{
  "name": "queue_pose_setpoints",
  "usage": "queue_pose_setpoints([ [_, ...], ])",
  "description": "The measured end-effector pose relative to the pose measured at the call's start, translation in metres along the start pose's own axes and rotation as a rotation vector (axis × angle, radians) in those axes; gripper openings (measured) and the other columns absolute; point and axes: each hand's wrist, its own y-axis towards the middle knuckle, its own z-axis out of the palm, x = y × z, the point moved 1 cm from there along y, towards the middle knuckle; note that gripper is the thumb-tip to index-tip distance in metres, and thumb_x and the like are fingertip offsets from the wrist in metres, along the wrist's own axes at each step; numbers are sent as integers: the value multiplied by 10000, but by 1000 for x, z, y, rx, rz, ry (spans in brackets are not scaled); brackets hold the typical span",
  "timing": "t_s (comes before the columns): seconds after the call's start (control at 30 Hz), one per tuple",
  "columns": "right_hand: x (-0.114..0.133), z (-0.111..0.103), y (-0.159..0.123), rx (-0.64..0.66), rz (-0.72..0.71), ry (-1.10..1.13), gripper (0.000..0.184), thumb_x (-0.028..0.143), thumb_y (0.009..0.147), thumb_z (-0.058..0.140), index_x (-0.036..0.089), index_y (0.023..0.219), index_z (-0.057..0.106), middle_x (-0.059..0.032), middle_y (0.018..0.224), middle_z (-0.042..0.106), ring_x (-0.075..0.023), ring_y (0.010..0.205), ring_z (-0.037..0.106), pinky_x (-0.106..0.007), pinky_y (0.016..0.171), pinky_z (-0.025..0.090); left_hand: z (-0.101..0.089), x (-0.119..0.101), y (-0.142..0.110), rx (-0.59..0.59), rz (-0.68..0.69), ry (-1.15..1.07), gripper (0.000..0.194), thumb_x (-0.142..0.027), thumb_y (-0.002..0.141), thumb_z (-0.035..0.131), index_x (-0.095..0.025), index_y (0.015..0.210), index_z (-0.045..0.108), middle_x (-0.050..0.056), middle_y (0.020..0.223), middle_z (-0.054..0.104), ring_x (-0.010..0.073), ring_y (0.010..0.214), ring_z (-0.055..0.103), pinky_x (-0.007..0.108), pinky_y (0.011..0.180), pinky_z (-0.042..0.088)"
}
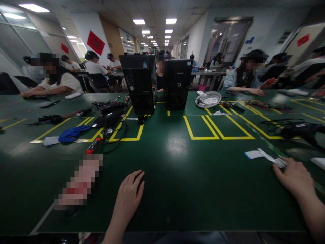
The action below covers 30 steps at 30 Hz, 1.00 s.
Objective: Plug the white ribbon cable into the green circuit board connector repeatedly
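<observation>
My left hand (130, 191) lies palm down on the green tabletop, fingers stretched forward and slightly apart, holding nothing. At the right, my right hand (296, 176) has its thumb and fingers around the near end of a white flat strip (256, 154) with a blue end. The strip looks like a ribbon cable; its far part lies on the table and its held end is partly hidden by the fingers. Left of my left hand lies a blurred-out, long pinkish object (78, 183). Beyond it rests a red and black screwdriver (93, 145).
Two black computer towers (138, 84) stand mid-table. A white basket (208, 99), a blue glove (73, 133), a black mouse-like shell (108, 118) and bundled cables (304, 127) lie around yellow tape outlines (203, 138). Other people (250, 74) sit across the table.
</observation>
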Motion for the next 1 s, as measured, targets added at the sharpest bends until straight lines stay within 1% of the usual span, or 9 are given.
queue_pose_setpoints([
  [0.13, -4, 6, 3, 71, -39, 81, 663, 489, 854, 298, 67, 1331, 481, -270, 1273, 526, -367, 1161, 508, -463, 912, 417, 0, -1, 0, 1, -9, 1, 353, -289, 960, 416, -189, 1251, 589, 108, 1229, 602, 289, 1144, 555, 491, 950, 476],
  [0.2, -4, 10, 4, 108, -56, 119, 637, 498, 848, 308, 99, 1298, 518, -247, 1292, 531, -367, 1163, 513, -477, 921, 418, -1, -1, 0, -5, -7, 3, 353, -287, 961, 411, -187, 1246, 593, 109, 1222, 606, 289, 1137, 560, 490, 946, 479],
  [0.27, -1, 11, 4, 121, -117, 170, 610, 490, 835, 320, 112, 1252, 553, -209, 1341, 511, -347, 1218, 483, -451, 979, 398, -1, 0, 1, -11, -3, 6, 355, -283, 959, 406, -172, 1235, 601, 116, 1215, 610, 289, 1128, 565, 487, 946, 479],
  [0.37, 13, 4, -4, 135, -214, 269, 578, 477, 819, 334, 122, 1198, 587, -180, 1356, 505, -310, 1245, 474, -392, 1035, 371, -1, 0, 1, -18, 5, 7, 352, -276, 953, 412, -165, 1222, 610, 119, 1206, 614, 289, 1115, 570, 483, 944, 481],
  [0.47, 34, -9, -19, 150, -261, 376, 550, 491, 834, 347, 139, 1173, 601, -191, 1299, 538, -295, 1198, 519, -386, 1007, 411, 0, 0, 1, -23, 8, 3, 346, -267, 951, 418, -172, 1223, 609, 113, 1206, 614, 285, 1119, 567, 481, 950, 477],
  [0.57, 60, -22, -36, 166, -345, 470, 498, 482, 860, 355, 173, 1135, 633, -176, 1274, 556, -280, 1180, 541, -385, 995, 437, 1, 1, 0, -13, 7, 9, 353, -265, 955, 419, -155, 1238, 597, 121, 1224, 603, 287, 1129, 559, 484, 957, 470],
  [0.7, 104, -32, -59, 148, -556, 562, 485, 488, 907, 330, 200, 1126, 653, -140, 1269, 574, -264, 1192, 542, -433, 1016, 439, 2, 1, 0, -2, 1, 10, 354, -279, 963, 413, -151, 1242, 590, 124, 1230, 597, 287, 1134, 552, 485, 954, 469],
  [0.83, 165, -49, -93, 161, -810, 583, 461, 467, 951, 330, 215, 1203, 622, -119, 1351, 526, -248, 1251, 494, -484, 1047, 406, 1, 0, 0, -6, -8, 5, 348, -271, 961, 412, -165, 1238, 594, 115, 1225, 601, 284, 1137, 552, 483, 960, 465],
  [1.0, 245, -85, -136, 307, -1145, 560, 435, 423, 971, 376, 270, 1361, 492, -79, 1407, 483, -228, 1327, 406, -528, 1125, 274, 1, -1, 0, -31, -7, -8, 340, -257, 948, 418, -193, 1223, 608, 101, 1203, 615, 279, 1115, 569, 473, 947, 475],
])
